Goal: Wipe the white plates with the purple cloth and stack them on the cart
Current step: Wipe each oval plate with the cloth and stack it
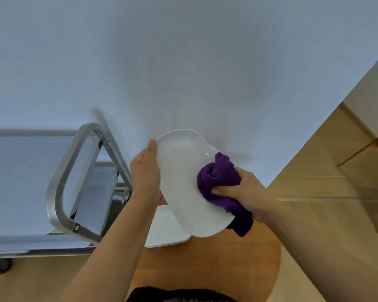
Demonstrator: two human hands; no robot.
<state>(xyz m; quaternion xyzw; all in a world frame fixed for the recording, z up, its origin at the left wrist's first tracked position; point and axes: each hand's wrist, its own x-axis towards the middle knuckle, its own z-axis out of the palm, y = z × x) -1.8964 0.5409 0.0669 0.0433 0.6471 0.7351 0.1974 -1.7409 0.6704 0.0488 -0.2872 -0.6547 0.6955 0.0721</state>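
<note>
White wall (pixel 183 62); purple cloth (pixel 218 177) under fingers (pixel 218 189)

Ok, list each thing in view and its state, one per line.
Held plate: lifted, tilted, being wiped.
Purple cloth: bunched, pressed on the held plate.
Left hand: grips the held plate's edge.
Right hand: grips the cloth.
Second plate: lying flat below.
Cart: no plates visible on it.
</note>
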